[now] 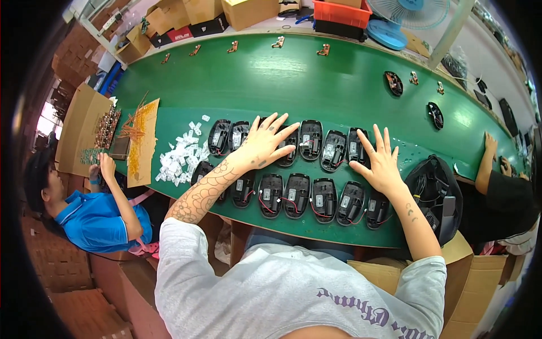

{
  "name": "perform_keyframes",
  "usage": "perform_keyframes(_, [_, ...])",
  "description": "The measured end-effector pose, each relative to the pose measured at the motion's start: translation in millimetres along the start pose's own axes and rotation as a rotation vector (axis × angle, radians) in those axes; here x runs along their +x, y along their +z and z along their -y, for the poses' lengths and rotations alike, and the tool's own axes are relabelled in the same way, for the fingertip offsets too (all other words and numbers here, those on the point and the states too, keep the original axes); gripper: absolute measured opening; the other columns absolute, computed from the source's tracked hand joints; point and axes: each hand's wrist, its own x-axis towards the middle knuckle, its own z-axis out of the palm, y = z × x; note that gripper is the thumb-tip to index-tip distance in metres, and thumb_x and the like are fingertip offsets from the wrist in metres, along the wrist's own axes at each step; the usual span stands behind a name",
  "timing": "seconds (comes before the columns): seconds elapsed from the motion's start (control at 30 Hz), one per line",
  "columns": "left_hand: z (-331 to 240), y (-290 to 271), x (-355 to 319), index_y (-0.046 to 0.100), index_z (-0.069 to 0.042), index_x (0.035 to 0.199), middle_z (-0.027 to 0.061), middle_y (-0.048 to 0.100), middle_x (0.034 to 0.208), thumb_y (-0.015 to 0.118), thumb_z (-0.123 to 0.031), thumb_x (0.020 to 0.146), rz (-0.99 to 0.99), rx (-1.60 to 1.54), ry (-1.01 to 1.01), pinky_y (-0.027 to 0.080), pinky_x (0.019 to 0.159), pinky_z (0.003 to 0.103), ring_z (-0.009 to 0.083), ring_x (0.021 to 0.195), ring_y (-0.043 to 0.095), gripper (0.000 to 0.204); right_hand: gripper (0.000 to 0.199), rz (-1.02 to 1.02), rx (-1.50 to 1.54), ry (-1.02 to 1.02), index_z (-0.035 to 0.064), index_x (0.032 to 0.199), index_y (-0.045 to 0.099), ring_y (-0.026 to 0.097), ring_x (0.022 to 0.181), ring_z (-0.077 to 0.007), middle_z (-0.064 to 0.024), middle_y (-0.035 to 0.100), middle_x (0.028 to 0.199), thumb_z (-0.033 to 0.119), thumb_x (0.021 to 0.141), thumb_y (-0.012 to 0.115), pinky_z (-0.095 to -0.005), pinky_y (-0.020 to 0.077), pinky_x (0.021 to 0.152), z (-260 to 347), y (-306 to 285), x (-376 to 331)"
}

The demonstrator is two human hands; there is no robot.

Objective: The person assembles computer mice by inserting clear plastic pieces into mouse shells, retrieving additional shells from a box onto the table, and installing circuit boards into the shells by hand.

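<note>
Two rows of black computer-mouse bottom shells (296,195) with small circuit boards and red wires lie on the green conveyor belt (316,85) in front of me. My left hand (266,143) rests flat with fingers spread on the far row near its left end. At the right end of that row, my right hand (379,161) lies spread on the shells as well. Neither hand grips anything.
A pile of small clear plastic bags (180,158) lies left of the shells. A person in blue (96,217) works at cardboard sheets on my left; another person's arm (484,164) is at the right. A black basket (435,189), boxes and a fan (409,11) surround the belt.
</note>
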Motion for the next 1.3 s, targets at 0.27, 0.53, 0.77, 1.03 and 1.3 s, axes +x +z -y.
perform_keyframes(0.27, [-1, 8, 4, 0.034, -0.021, 0.154, 0.0181, 0.032, 0.157, 0.04, -0.055, 0.1, -0.038, 0.099, 0.031, 0.017, 0.115, 0.066, 0.0383, 0.147, 0.026, 0.064, 0.079, -0.146, -0.109, -0.2, 0.0288, 0.154, 0.035, -0.001, 0.152, -0.0401, -0.0099, 0.011, 0.166, 0.06, 0.087, 0.061, -0.0762, 0.0096, 0.111, -5, 4, 11])
perform_keyframes(0.53, [-32, 9, 24, 0.033, -0.021, 0.154, 0.0185, 0.03, 0.158, 0.043, -0.054, 0.1, -0.06, 0.096, 0.119, 0.019, 0.115, 0.065, 0.0384, 0.146, 0.027, 0.065, 0.074, -0.108, -0.102, -0.27, 0.0305, 0.15, 0.041, 0.01, 0.152, -0.0382, -0.0098, 0.023, 0.163, 0.062, 0.086, 0.061, -0.0744, 0.012, 0.112, -2, -4, 17])
perform_keyframes(0.77, [-41, 30, 36, 0.033, -0.021, 0.154, 0.0211, 0.03, 0.157, 0.043, -0.055, 0.099, -0.119, 0.058, 0.168, 0.018, 0.113, 0.068, 0.0396, 0.145, 0.028, 0.065, 0.073, -0.159, -0.142, -0.327, 0.0328, 0.148, 0.045, 0.023, 0.148, -0.0347, -0.0092, 0.03, 0.16, 0.063, 0.084, 0.062, -0.0726, 0.0166, 0.112, -2, 7, 19])
perform_keyframes(1.03, [-45, 27, 40, 0.033, -0.023, 0.154, 0.0214, 0.027, 0.159, 0.044, -0.055, 0.098, -0.1, 0.076, 0.161, 0.019, 0.112, 0.068, 0.0388, 0.145, 0.028, 0.065, 0.074, -0.169, -0.135, -0.311, 0.0325, 0.147, 0.046, 0.028, 0.146, -0.0321, -0.0086, 0.031, 0.159, 0.064, 0.082, 0.064, -0.071, 0.0182, 0.112, -5, 6, 21])
perform_keyframes(1.3, [-48, 23, 40, 0.034, -0.024, 0.154, 0.0185, 0.026, 0.16, 0.05, -0.057, 0.095, -0.091, 0.102, 0.134, 0.02, 0.113, 0.065, 0.0366, 0.146, 0.028, 0.07, 0.076, -0.144, -0.076, -0.308, 0.0302, 0.143, 0.05, 0.03, 0.145, -0.0327, -0.0085, 0.033, 0.157, 0.067, 0.077, 0.066, -0.0703, 0.0187, 0.112, -4, 2, 22])
